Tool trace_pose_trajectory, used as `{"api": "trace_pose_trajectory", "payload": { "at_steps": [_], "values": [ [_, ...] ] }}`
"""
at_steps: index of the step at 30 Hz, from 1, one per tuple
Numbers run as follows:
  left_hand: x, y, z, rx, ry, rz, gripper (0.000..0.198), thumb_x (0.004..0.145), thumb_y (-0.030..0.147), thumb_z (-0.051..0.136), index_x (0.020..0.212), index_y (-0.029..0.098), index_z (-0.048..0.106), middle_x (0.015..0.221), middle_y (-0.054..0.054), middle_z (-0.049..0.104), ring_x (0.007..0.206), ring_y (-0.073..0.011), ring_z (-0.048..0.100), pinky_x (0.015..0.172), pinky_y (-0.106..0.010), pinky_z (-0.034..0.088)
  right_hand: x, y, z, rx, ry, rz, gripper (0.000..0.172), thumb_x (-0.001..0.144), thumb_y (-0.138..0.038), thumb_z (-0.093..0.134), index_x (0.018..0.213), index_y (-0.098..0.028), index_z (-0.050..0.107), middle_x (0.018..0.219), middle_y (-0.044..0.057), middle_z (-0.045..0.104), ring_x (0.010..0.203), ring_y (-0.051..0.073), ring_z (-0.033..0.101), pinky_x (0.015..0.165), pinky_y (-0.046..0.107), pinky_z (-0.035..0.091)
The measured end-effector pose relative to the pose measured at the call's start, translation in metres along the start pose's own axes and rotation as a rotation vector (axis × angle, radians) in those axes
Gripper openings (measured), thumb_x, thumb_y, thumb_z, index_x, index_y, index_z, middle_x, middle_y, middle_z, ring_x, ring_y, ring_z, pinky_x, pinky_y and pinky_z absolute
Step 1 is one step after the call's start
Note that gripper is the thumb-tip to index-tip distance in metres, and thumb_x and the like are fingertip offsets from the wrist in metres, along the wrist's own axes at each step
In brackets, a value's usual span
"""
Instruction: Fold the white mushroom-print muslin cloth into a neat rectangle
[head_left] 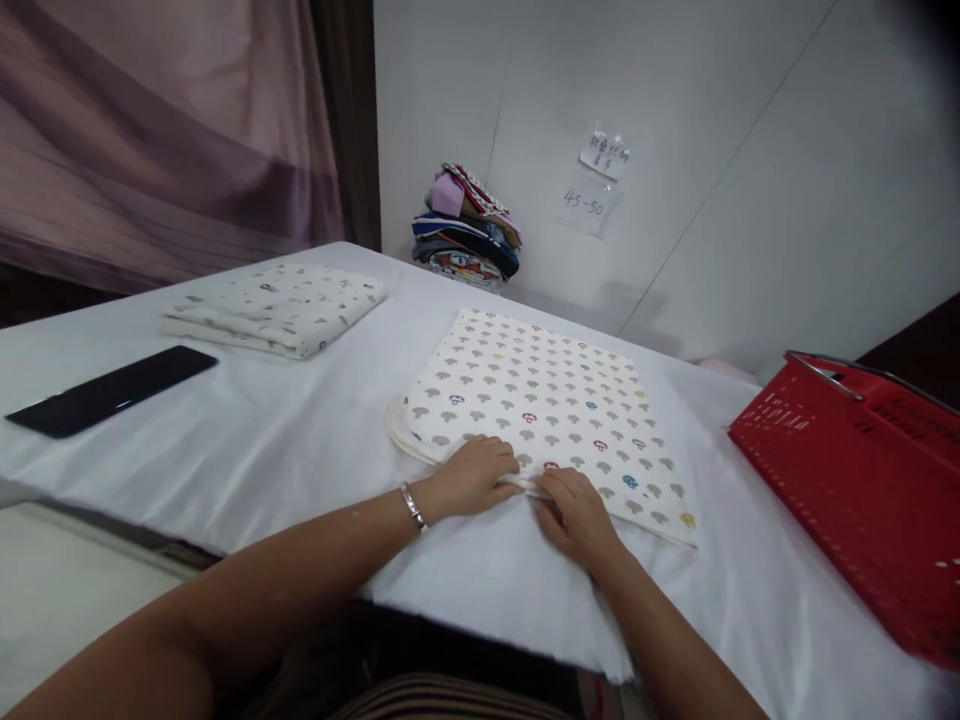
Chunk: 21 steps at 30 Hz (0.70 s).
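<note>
A folded white cloth with a mushroom print [547,400] lies flat on the white table [285,440] in front of me. Both my hands rest on its near edge, side by side. My left hand [472,478], with a bracelet at the wrist, has its fingers curled and pinches the edge of the cloth. My right hand [577,512] also grips that edge, fingers pressed together right next to the left hand's fingertips.
A second folded printed cloth [274,308] lies at the back left. A black flat object [112,388] sits near the left edge. A red plastic basket [862,480] stands at the right. A pile of colourful fabrics [466,230] leans against the wall under paper notes [596,180].
</note>
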<state>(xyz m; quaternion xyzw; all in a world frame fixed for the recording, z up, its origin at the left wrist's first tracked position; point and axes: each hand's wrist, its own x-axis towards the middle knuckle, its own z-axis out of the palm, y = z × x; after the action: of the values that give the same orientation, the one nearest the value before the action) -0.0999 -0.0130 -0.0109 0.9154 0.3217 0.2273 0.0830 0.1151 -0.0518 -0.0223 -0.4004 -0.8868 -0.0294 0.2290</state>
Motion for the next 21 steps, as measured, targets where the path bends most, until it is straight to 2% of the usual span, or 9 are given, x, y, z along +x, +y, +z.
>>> {"api": "trace_pose_trajectory", "payload": {
  "at_steps": [6,14,21],
  "values": [
    [-0.0001,-0.0019,-0.0028,0.021,-0.006,0.028,0.01,0.083,0.026,0.051,0.086,0.021,0.059,0.082,0.0,0.057,0.08,-0.015,0.051,0.072,-0.03,0.037,0.0008,0.0002,0.0004,-0.02,0.003,0.064,0.023,0.088,-0.02,0.042,0.104,-0.022,0.058,0.097,0.007,0.06,0.089,0.019,0.055,0.076,0.034,0.046],
    [0.0025,0.0008,0.0003,0.178,-0.027,0.05,0.024,0.09,0.019,0.037,0.074,0.018,0.055,0.072,-0.001,0.056,0.071,-0.0143,0.049,0.065,-0.029,0.033,0.0061,0.0017,0.0048,-0.054,-0.003,0.099,0.023,0.086,-0.013,0.042,0.095,-0.02,0.061,0.091,0.007,0.061,0.084,0.019,0.055,0.071,0.033,0.047],
    [-0.0013,-0.0002,-0.0001,0.139,-0.018,0.077,0.012,0.086,0.027,0.048,0.082,0.02,0.057,0.084,-0.002,0.057,0.082,-0.0153,0.051,0.07,-0.029,0.036,0.0078,0.0003,0.0054,-0.034,0.019,0.118,0.019,0.085,-0.011,0.042,0.086,-0.02,0.058,0.088,0.006,0.06,0.082,0.018,0.054,0.072,0.031,0.046]
  ]
}}
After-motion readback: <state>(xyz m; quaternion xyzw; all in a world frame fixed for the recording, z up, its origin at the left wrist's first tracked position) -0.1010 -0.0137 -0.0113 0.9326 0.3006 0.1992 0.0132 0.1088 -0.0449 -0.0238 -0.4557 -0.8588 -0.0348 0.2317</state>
